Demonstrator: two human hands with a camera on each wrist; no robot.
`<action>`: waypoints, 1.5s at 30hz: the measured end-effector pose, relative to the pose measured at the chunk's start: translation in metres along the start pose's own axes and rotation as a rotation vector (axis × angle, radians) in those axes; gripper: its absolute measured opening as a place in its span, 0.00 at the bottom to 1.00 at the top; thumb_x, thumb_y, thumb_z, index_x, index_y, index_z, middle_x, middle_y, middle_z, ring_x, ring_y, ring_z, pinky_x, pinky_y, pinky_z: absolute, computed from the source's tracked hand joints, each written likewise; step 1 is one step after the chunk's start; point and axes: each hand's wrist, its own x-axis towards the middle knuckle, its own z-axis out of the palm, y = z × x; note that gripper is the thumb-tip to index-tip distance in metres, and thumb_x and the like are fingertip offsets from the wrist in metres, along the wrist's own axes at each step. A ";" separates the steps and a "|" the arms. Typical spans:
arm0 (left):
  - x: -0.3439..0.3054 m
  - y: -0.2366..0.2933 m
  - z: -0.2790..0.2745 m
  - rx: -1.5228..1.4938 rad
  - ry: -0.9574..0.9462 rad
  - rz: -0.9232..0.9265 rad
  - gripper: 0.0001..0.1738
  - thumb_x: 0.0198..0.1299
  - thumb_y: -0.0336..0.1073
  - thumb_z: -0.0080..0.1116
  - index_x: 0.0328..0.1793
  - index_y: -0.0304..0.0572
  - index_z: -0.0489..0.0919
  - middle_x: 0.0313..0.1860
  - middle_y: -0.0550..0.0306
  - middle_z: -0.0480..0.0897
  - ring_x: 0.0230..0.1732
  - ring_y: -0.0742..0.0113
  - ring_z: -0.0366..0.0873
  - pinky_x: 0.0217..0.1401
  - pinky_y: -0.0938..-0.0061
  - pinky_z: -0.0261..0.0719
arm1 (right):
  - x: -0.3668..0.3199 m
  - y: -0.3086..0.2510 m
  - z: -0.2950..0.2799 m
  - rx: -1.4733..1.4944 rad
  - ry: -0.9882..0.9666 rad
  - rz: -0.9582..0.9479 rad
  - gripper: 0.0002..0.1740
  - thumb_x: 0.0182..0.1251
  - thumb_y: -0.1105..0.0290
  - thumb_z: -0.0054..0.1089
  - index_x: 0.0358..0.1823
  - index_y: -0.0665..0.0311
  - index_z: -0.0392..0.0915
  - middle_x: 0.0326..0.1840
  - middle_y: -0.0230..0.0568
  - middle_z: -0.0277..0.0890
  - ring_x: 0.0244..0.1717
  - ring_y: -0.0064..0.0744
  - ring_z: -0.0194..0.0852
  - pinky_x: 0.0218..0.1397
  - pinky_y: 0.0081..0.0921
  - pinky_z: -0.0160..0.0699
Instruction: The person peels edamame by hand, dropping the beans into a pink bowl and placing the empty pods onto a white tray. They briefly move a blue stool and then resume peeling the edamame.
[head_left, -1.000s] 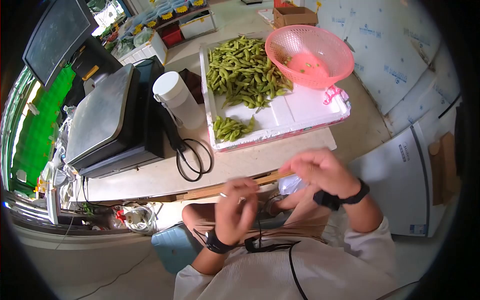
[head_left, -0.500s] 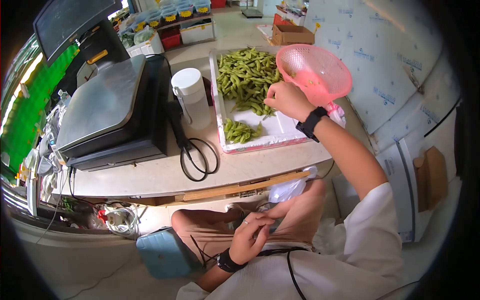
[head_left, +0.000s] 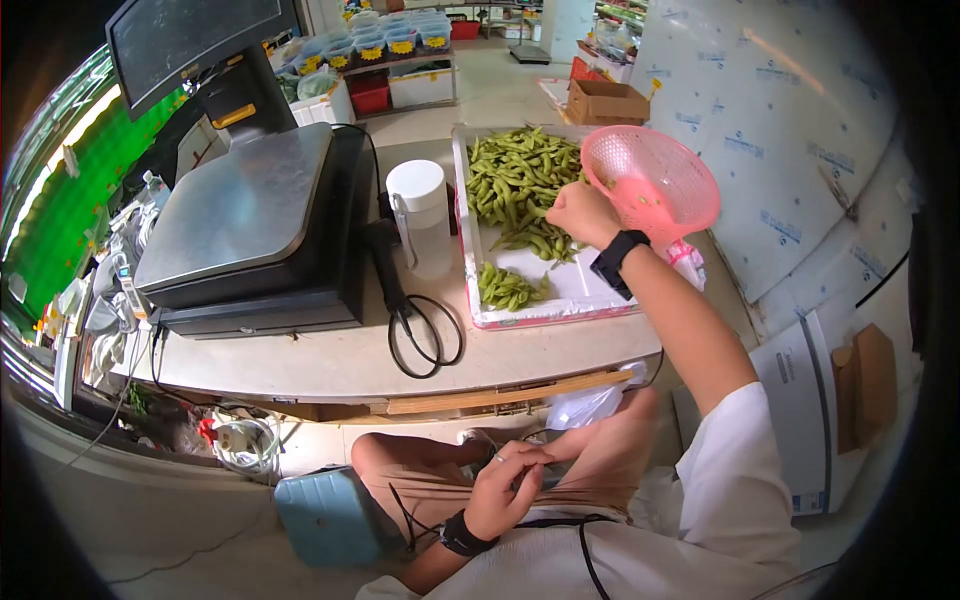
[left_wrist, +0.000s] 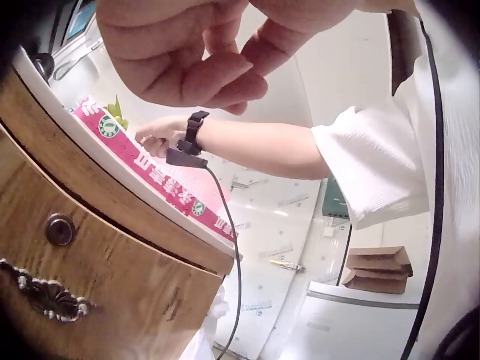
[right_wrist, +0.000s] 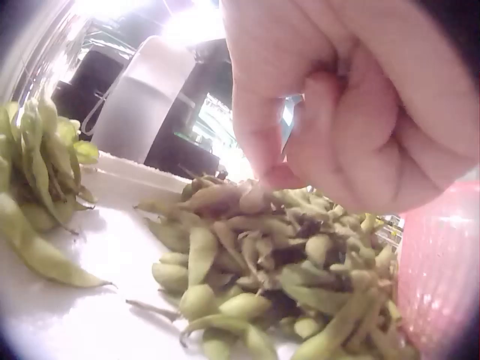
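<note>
My right hand point(head_left: 586, 214) is over the large heap of green edamame pods point(head_left: 520, 185) in a white foam tray point(head_left: 590, 285). In the right wrist view its thumb and forefinger meet at an edamame pod point(right_wrist: 214, 198) on top of the heap and pinch its end. A smaller bunch of pods point(head_left: 506, 288) lies apart at the tray's near left corner. The pink basket point(head_left: 690, 195) stands at the tray's right, with a few small green bits inside. My left hand point(head_left: 505, 490) rests over my lap, fingers loosely curled and holding nothing.
Left of the tray stand a white-lidded bottle point(head_left: 420, 225), a black handheld scanner point(head_left: 385, 270) with a coiled cable, and a weighing scale point(head_left: 245, 205) below a monitor point(head_left: 190, 45). A wooden edge point(head_left: 510, 392) runs along the table front. A white plastic bag point(head_left: 590, 405) hangs below.
My right hand has gone from above my lap forward to the pod heap and now pinches a pod. The left hand has lowered to my lap. The head view has tilted up.
</note>
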 end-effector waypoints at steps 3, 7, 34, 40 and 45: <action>0.003 0.000 -0.002 -0.001 0.031 0.025 0.09 0.59 0.22 0.54 0.45 0.34 0.79 0.42 0.49 0.80 0.41 0.62 0.77 0.46 0.75 0.74 | -0.020 -0.003 -0.026 -0.079 0.067 -0.067 0.16 0.49 0.63 0.62 0.14 0.68 0.76 0.20 0.55 0.76 0.26 0.52 0.78 0.35 0.44 0.76; 0.006 0.000 -0.007 0.015 0.045 -0.016 0.09 0.59 0.23 0.54 0.45 0.33 0.79 0.43 0.49 0.80 0.42 0.61 0.78 0.47 0.74 0.74 | -0.068 -0.005 -0.058 0.017 -0.013 -0.187 0.11 0.52 0.64 0.61 0.24 0.67 0.79 0.22 0.50 0.77 0.26 0.46 0.78 0.32 0.37 0.75; 0.023 -0.015 0.016 0.333 -0.115 -0.027 0.14 0.52 0.24 0.65 0.46 0.37 0.79 0.41 0.50 0.81 0.43 0.52 0.78 0.45 0.66 0.77 | -0.256 -0.116 -0.125 -0.293 0.382 -1.001 0.15 0.46 0.64 0.61 0.31 0.70 0.78 0.32 0.49 0.80 0.29 0.40 0.76 0.17 0.18 0.65; 0.017 -0.022 0.015 0.344 -0.090 -0.021 0.14 0.52 0.25 0.65 0.45 0.35 0.79 0.41 0.49 0.81 0.44 0.51 0.78 0.48 0.67 0.77 | -0.244 -0.128 -0.167 -0.186 0.002 -1.042 0.14 0.49 0.62 0.58 0.19 0.67 0.73 0.23 0.40 0.75 0.20 0.29 0.63 0.14 0.18 0.63; 0.008 -0.035 0.020 0.302 -0.030 -0.078 0.13 0.50 0.24 0.67 0.43 0.35 0.82 0.40 0.50 0.81 0.43 0.55 0.79 0.48 0.69 0.76 | -0.247 -0.120 -0.169 0.009 -0.149 -0.921 0.15 0.45 0.59 0.58 0.17 0.63 0.69 0.18 0.30 0.65 0.22 0.26 0.66 0.17 0.18 0.65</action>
